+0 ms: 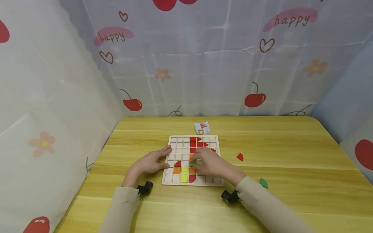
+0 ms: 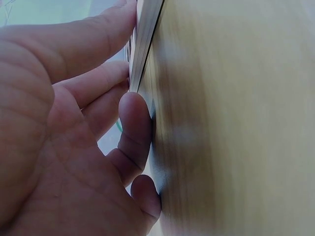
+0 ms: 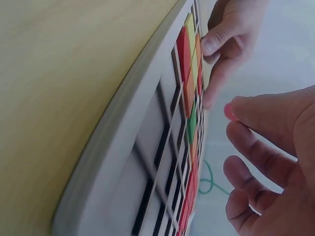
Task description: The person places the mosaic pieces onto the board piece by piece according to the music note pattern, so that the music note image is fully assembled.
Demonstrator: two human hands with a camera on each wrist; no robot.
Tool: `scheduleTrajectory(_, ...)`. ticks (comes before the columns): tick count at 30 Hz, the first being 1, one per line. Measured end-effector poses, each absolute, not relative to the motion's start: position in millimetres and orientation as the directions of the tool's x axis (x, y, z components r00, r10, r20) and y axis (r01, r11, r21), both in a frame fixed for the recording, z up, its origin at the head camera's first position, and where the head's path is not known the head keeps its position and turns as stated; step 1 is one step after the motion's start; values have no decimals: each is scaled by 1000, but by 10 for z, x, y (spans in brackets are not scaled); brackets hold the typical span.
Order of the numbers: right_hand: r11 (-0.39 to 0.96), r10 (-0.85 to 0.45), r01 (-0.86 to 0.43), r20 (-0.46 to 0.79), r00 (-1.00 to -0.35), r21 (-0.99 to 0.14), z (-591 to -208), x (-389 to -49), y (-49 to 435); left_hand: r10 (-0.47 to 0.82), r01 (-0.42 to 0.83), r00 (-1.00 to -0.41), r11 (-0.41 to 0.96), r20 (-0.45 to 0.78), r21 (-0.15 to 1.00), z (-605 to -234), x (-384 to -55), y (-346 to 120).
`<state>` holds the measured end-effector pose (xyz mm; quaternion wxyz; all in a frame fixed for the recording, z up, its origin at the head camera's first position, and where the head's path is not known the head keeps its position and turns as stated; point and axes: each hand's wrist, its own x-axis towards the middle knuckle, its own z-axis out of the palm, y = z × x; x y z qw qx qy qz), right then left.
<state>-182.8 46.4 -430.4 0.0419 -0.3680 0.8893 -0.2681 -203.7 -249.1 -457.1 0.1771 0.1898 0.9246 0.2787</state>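
Observation:
A wooden grid board (image 1: 178,150) lies on the table, with red, orange, yellow and green pieces set in its squares. My left hand (image 1: 150,161) is at the board's left edge; its extended index finger and thumb touch that edge. My right hand (image 1: 210,161) hovers over the board's middle, fingers bent downward. Just below its fingertips, a green piece (image 1: 192,164) is partly covered. In the right wrist view this green piece (image 3: 192,123) sits in the grid, apart from the thumb (image 3: 261,110) and fingers, and nothing shows gripped between them.
Right of the board lie a loose red quarter-round piece (image 1: 240,157) and a green leaf-shaped piece (image 1: 264,183), the latter close to the right sleeve. A small pattern card (image 1: 202,127) rests behind the board. Printed curtains (image 1: 186,90) enclose the wooden table (image 1: 291,145).

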Motion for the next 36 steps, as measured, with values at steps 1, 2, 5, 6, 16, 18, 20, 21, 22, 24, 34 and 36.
scheduleTrajectory(1, 588, -672, -631, 129, -729, -506, -4310, -1823, 532, 450, 252, -865, 773, -222, 582, -4575, -2038, -2488)
scheduleTrajectory(2, 594, -666, -629, 132, -734, -502, -4317, -1819, 602, 449, 252, -865, 773, -223, 582, -4578, -2038, -2487)
scheduleTrajectory(5, 616, -643, -600, 114, -757, -511, -4328, -1815, 809, 449, 251, -865, 774, -224, 582, -4583, -2038, -2487)
scheduleTrajectory(6, 622, -637, -590, 105, -764, -515, -4325, -1815, 878, 451, 255, -864, 774, -223, 579, -4588, -2041, -2489)
scheduleTrajectory(16, 687, -570, -508, 49, -820, -520, -4367, -1880, 1448, 457, 265, -860, 780, -227, 567, -4571, -2038, -2498)
scheduleTrajectory(18, 699, -559, -499, 45, -828, -513, -4401, -1914, 1551, 456, 263, -860, 779, -228, 569, -4573, -2035, -2497)
scheduleTrajectory(20, 706, -548, -489, 42, -835, -513, -4418, -1936, 1650, 454, 258, -861, 778, -230, 572, -4573, -2032, -2497)
scheduleTrajectory(21, 710, -543, -486, 43, -839, -510, -4427, -1948, 1698, 454, 257, -861, 778, -229, 574, -4574, -2030, -2496)
scheduleTrajectory(22, 710, -539, -481, 41, -841, -515, -4428, -1958, 1746, 455, 258, -861, 775, -226, 577, -4574, -2029, -2493)
scheduleTrajectory(24, 712, -530, -468, 37, -847, -524, -4430, -1980, 1841, 452, 257, -863, 776, -224, 576, -4573, -2028, -2490)
scheduleTrajectory(34, 736, -500, -420, -7, -866, -531, -4493, -2111, 2149, 450, 257, -866, 774, -217, 579, -4578, -2032, -2496)
scheduleTrajectory(36, 735, -496, -415, -7, -868, -536, -4498, -2132, 2159, 452, 259, -866, 772, -215, 581, -4578, -2031, -2500)
